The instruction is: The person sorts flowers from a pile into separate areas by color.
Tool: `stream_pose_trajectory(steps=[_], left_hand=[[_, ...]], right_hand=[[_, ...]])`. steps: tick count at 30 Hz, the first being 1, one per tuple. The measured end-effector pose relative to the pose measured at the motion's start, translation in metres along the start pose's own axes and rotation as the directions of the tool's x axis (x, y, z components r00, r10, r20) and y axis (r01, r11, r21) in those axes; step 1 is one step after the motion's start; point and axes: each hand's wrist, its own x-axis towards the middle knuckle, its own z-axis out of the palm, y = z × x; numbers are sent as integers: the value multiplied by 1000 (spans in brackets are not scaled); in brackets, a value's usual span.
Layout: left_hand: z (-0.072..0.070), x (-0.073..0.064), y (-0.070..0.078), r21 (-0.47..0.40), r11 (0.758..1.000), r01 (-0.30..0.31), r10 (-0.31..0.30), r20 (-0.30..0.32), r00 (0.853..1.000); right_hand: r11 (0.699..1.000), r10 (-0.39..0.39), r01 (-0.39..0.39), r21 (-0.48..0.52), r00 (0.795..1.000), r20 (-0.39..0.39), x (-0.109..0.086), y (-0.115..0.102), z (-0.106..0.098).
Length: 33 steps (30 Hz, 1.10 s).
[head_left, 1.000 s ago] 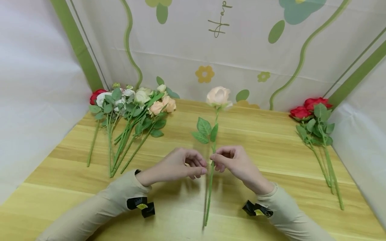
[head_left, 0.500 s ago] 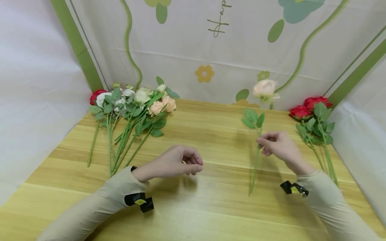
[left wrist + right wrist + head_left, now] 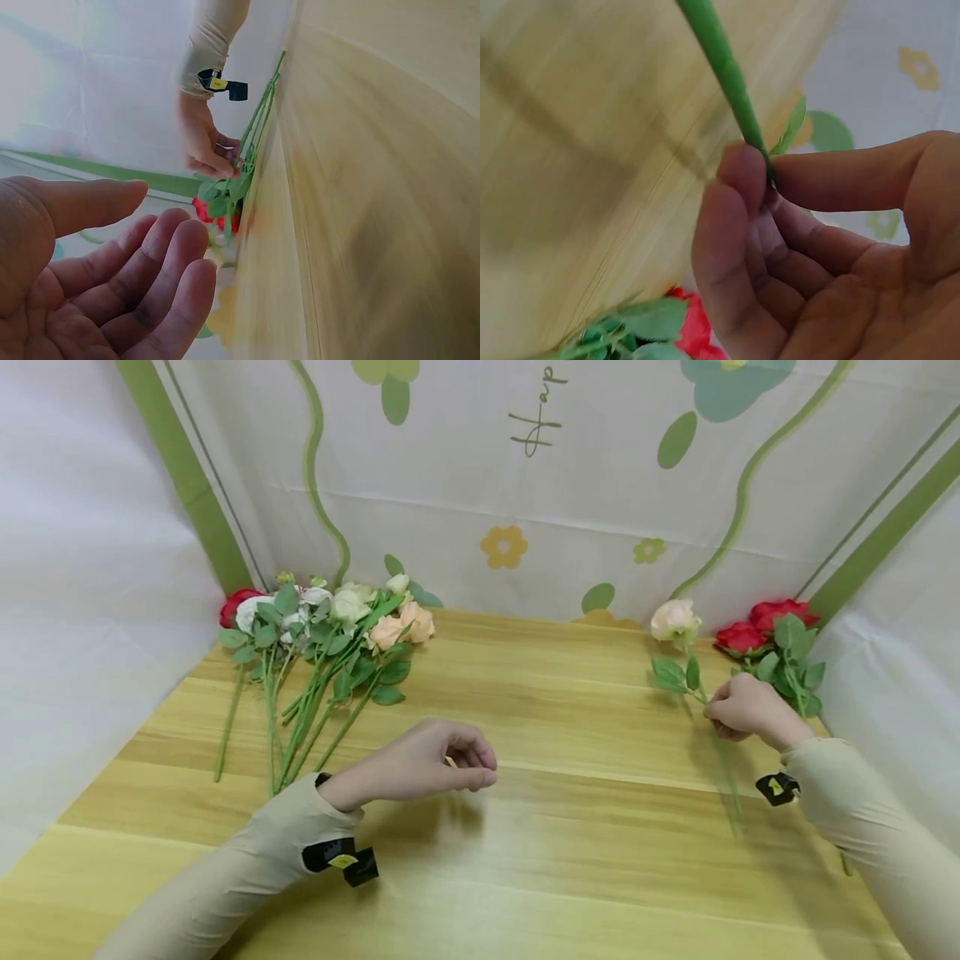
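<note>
My right hand (image 3: 753, 708) pinches the green stem (image 3: 727, 71) of a pale peach rose (image 3: 675, 620) between thumb and fingertips. Its bloom points to the back of the table, left of the red roses (image 3: 772, 620). The stem slants down toward the front, below the hand. In the right wrist view, leaves and part of a red bloom (image 3: 696, 324) show under the hand. My left hand (image 3: 420, 762) hovers over the middle of the table, fingers loosely curved and holding nothing. The left wrist view shows its palm (image 3: 82, 300) bare.
At the back left lies a bunch of white, cream, peach and red flowers, with cream blooms (image 3: 351, 604) and peach blooms (image 3: 401, 627) on its right side. A patterned cloth (image 3: 450, 460) hangs behind the wooden table (image 3: 555, 860).
My right hand has carried the peach rose from the middle to the right, beside the red roses, and lowered its bloom. The left hand has drifted slightly left.
</note>
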Motion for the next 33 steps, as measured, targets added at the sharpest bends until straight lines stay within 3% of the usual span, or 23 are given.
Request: stream_pose_trajectory(steps=[9,16,27,33], left_hand=[[-1,4,1,-7,1000,-12,12,26,1000],[-2,4,1,-2,1000,-20,20,36,999],[-4,1,-2,-13,1000,-18,18,37,999],[-7,0,-2,0,1000,-4,4,30,1000]], right_hand=[[998,60,-58,-40,996,60,4,32,-9],[995,99,-97,-33,994,52,6,46,-10],[997,78,-77,-22,995,65,12,45,-4],[996,54,-51,-69,998,41,16,42,-5]])
